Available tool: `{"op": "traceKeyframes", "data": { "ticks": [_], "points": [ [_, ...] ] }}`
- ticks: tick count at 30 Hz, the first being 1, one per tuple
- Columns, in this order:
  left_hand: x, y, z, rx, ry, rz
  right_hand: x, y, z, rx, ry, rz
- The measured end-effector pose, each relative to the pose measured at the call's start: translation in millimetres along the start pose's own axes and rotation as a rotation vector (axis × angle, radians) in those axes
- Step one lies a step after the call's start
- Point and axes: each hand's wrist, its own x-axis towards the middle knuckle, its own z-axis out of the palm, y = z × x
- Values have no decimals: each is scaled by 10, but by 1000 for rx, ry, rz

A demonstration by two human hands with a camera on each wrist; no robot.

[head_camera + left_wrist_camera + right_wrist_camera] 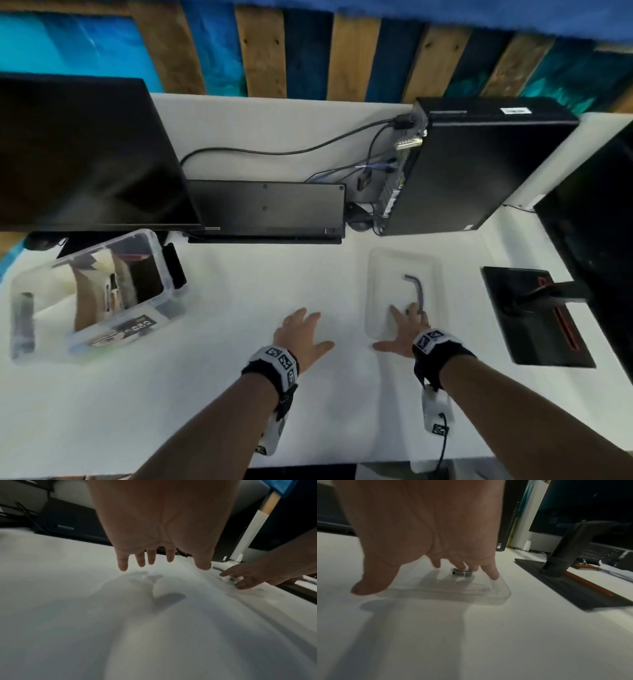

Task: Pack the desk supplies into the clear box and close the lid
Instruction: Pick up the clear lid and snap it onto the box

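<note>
The clear box stands at the left of the white desk with desk supplies inside and no lid on it. Its clear lid lies flat at centre right, a grey L-shaped handle on top. My right hand hangs spread over the lid's near end, fingers straight, fingertips touching the lid near the handle. My left hand hovers open over bare desk between box and lid, holding nothing.
A black monitor stands behind the box. A black keyboard leans at the back centre, and a black computer case with cables sits beyond the lid. A monitor stand base lies to the lid's right.
</note>
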Motion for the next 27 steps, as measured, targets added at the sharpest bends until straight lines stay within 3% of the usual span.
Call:
{"op": "traceKeyframes", "data": {
  "ticks": [4,7,10,13,15,17,20,22,27],
  "points": [
    [109,135,127,-141,86,-10,-78,-71,139,-98,-22,-178],
    [215,163,109,-111,168,-65,-146,-164,214,-185,-11,-406],
    [305,96,-2,-24,220,-181,-193,-277,256,-244,-46,-622],
    [325,-192,-67,-10,164,-336,-206,-380,165,-194,-51,-754],
    [281,-392,-78,-27,125,-364,-183,-403,99,-169,93,-721],
    [212,-485,-81,-20,143,-352,-157,-383,57,-184,226,-517],
    [135,-530,-79,-143,168,-383,-117,-421,86,4,90,-253],
    [112,-585,-66,-249,154,-460,-88,-497,163,166,-17,-233],
    [27,-759,-229,-389,142,-463,-4,-724,105,487,54,-277]
  ]
}}
